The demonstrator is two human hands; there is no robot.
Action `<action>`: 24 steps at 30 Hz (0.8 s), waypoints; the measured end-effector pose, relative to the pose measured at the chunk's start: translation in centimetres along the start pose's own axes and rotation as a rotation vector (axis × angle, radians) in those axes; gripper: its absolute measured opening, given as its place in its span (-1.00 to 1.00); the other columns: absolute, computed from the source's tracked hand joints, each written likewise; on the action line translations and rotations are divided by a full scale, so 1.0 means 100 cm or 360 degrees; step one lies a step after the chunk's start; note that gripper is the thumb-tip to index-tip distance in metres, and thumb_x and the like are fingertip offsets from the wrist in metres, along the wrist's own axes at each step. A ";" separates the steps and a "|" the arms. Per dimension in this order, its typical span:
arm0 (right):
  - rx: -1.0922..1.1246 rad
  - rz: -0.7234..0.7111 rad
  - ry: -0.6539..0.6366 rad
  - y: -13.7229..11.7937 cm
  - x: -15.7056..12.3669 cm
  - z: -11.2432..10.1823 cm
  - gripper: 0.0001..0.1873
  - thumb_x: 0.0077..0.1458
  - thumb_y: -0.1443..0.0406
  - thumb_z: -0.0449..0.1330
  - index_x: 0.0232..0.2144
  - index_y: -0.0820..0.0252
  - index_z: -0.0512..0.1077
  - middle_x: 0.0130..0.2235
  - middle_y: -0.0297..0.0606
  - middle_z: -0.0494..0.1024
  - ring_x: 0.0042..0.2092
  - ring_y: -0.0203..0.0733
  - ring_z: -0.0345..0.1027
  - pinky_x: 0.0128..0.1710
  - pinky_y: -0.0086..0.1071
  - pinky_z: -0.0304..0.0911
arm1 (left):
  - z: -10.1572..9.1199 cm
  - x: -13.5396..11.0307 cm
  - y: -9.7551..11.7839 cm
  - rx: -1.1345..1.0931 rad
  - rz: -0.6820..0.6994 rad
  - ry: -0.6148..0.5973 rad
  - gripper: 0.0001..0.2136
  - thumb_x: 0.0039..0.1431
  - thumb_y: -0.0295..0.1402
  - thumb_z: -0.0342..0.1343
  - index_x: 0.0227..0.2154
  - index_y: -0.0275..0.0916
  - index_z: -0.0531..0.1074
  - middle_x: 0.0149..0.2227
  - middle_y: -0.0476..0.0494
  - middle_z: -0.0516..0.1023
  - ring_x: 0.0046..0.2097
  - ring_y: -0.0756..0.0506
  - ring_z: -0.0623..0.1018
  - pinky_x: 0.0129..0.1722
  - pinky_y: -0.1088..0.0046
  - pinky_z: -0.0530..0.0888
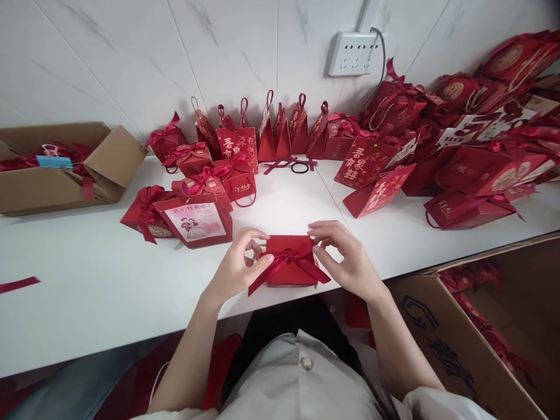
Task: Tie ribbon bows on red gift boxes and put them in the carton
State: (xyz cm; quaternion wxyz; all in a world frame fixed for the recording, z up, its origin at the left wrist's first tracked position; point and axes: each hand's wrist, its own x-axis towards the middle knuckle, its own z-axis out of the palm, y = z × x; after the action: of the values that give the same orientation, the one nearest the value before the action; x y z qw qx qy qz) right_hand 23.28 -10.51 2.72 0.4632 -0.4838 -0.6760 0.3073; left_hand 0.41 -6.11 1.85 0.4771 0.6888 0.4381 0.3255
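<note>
A small red gift box [290, 274] lies near the front edge of the white table [87, 280], tied with a red ribbon bow [289, 258]. My left hand [240, 264] grips the box's left side, thumb on the left ribbon loop. My right hand [345, 256] holds the right side, fingers pinched at the right ribbon loop. Two ribbon tails hang toward the table edge.
Several finished red boxes and bags [196, 175] stand behind, more piled at right [481, 134]. A cardboard box [56, 169] with red items sits at left, another carton [459, 344] below right. A black hair tie [300, 168], a loose ribbon [17, 284] and a wall socket [353, 53] are visible.
</note>
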 end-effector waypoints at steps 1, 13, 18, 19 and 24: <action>0.0060 0.0008 0.0062 0.002 -0.004 0.000 -0.74 0.18 0.25 0.08 -0.06 0.06 0.33 0.04 -0.15 0.32 -0.16 -0.19 0.36 -0.22 -0.28 0.32 | 0.001 -0.003 -0.003 -0.0047 -0.0043 0.0052 -0.80 0.10 -0.28 0.11 -0.22 -0.16 0.29 -0.22 -0.06 0.30 -0.33 0.02 0.37 -0.49 0.58 0.32; -0.0435 0.0842 -0.0007 -0.014 -0.014 0.014 -0.44 0.17 -0.07 -0.03 -0.69 0.12 0.01 -0.67 -0.44 0.05 -0.58 -0.34 -0.11 -0.60 -0.41 -0.10 | 0.012 -0.004 -0.009 -0.0049 -0.0117 0.0078 -0.80 0.19 -0.23 0.02 -0.47 -0.21 0.28 -0.51 0.04 0.23 -0.46 0.04 0.26 -0.49 0.54 0.23; -0.0260 0.0743 0.0078 -0.010 -0.011 0.018 -0.61 0.18 0.11 0.03 -0.63 0.13 0.16 -0.64 -0.43 0.19 -0.56 -0.33 0.02 -0.56 -0.42 0.02 | 0.016 -0.003 -0.008 -0.0048 -0.0035 0.0160 -0.74 0.21 -0.27 0.01 -0.56 -0.22 0.25 -0.55 0.03 0.24 -0.48 0.03 0.25 -0.48 0.51 0.23; -0.0231 0.0703 0.0118 -0.009 -0.010 0.018 -0.64 0.18 0.14 0.03 -0.60 0.14 0.22 -0.61 -0.40 0.25 -0.53 -0.31 0.09 -0.51 -0.42 0.07 | 0.017 -0.003 -0.007 -0.0051 -0.0033 0.0186 -0.73 0.21 -0.27 0.01 -0.58 -0.22 0.24 -0.56 0.03 0.24 -0.49 0.03 0.24 -0.48 0.51 0.23; -0.0090 0.0552 0.0301 -0.006 -0.006 0.019 -0.81 0.14 0.19 0.11 -0.41 0.15 0.44 -0.40 -0.29 0.49 -0.36 -0.22 0.32 -0.30 -0.35 0.22 | 0.022 -0.003 -0.006 -0.0121 -0.0092 0.0274 -0.71 0.21 -0.25 0.02 -0.59 -0.21 0.20 -0.58 0.05 0.18 -0.50 0.03 0.21 -0.49 0.50 0.21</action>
State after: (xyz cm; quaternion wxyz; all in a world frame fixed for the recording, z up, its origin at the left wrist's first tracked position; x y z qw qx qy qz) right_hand 21.31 -11.20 2.34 0.4510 -0.6325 -0.5444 0.3165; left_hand 2.03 -7.11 0.50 0.4726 0.6267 0.4845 0.3861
